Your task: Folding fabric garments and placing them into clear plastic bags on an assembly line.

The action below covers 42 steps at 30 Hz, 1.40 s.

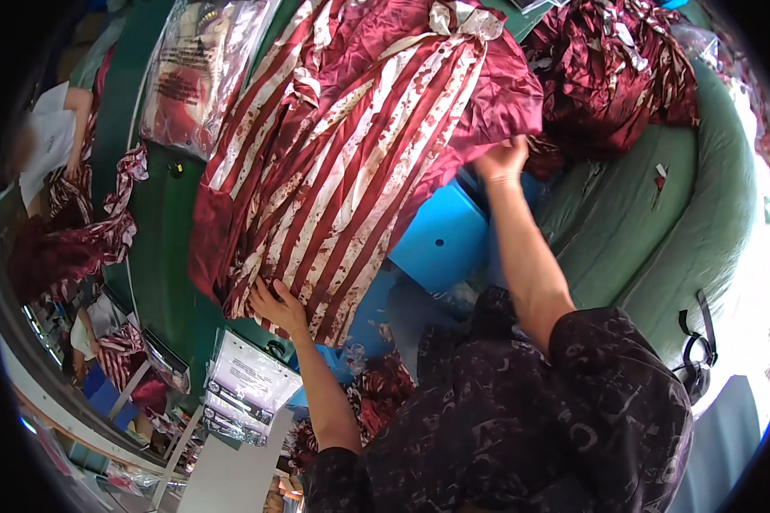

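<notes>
A satin garment (359,162) with dark red and off-white stripes and reddish splotches lies spread over the green table (167,248). Plain dark red cloth shows along its sides, and a knotted or gathered bit is at its far end. My left hand (278,308) rests on its near edge, fingers spread and flat against the stripes. At the right edge, my right hand (503,160) grips the plain red part; its fingertips are partly hidden by the cloth.
Clear-bagged garments (188,85) lie at the far left, printed plastic packets (244,385) at the near left. A crumpled red heap (612,77) sits on large green wrapped bundles (659,205). Below the table edge is a blue box (441,235). Other people (51,128) handle similar cloth at left.
</notes>
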Motion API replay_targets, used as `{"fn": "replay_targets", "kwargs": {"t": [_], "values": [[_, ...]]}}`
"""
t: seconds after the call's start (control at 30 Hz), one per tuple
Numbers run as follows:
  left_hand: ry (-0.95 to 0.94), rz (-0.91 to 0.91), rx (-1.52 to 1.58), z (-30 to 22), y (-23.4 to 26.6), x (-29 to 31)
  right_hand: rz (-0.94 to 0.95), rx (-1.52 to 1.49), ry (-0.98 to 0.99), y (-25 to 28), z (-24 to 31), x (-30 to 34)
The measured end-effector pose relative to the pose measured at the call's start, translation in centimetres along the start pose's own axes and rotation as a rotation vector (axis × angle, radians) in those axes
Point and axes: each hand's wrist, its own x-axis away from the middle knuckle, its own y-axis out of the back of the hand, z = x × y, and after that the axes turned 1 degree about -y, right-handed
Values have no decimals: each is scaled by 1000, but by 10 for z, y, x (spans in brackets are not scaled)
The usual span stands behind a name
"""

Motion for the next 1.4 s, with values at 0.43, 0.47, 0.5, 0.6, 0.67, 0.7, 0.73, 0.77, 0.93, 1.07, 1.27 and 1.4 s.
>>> {"fn": "replay_targets", "kwargs": {"t": [0.43,0.47,0.5,0.6,0.67,0.7,0.73,0.77,0.93,1.07,1.27,1.4], "values": [[-89,-170,-148,12,-12,4,201,1622,893,-280,13,213],[-88,-158,-148,14,-11,4,704,1851,706,-280,-15,225],[-99,-149,-136,9,-13,-2,1215,1747,1134,-251,-48,195],[217,-130,465,10,-4,-8,2094,2108,765,-195,-127,188],[521,-112,1055,15,13,-23,2187,2290,166,-170,-136,165],[684,-112,1339,21,25,-24,2134,1946,157,-165,-131,149],[852,-126,1620,26,33,-19,1944,1965,377,-162,-118,146],[875,-151,1600,25,42,-18,1817,2004,642,-160,-105,130],[899,-99,1259,6,54,-31,1069,2166,1548,-176,-17,27],[876,-299,1384,7,58,-22,1219,2255,1543,-173,-5,-20],[804,-292,1064,51,42,18,1153,2274,1472,-182,-25,-27],[665,-237,609,29,24,40,1107,2363,1428,-186,-42,-28]]}}
